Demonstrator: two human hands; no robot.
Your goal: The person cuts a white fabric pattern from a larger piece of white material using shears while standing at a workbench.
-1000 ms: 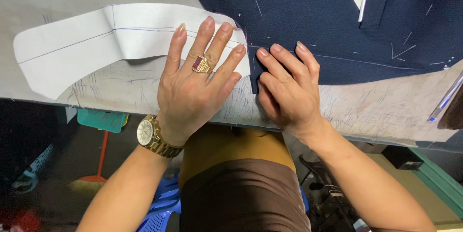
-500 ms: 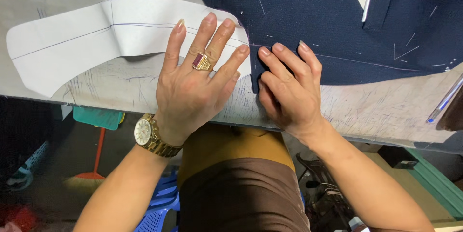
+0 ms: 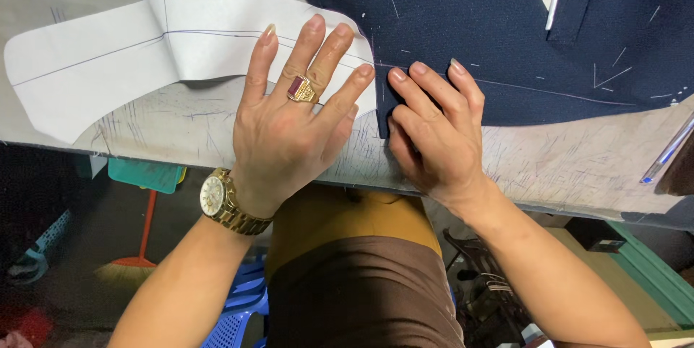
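Both hands lie flat and open at the tabletop's near edge, left hand pressing the white paper pattern, whose long axis runs leftward, right hand on the navy fabric beside it

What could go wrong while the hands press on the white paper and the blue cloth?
The left hand holds down only one end of the white paper pattern; the far end lies free with a crease, so it might swing off line. The right hand presses the blue cloth close to the table edge, so the cloth could slide or bunch there. The chalk lines might smudge if a palm rubs over them.
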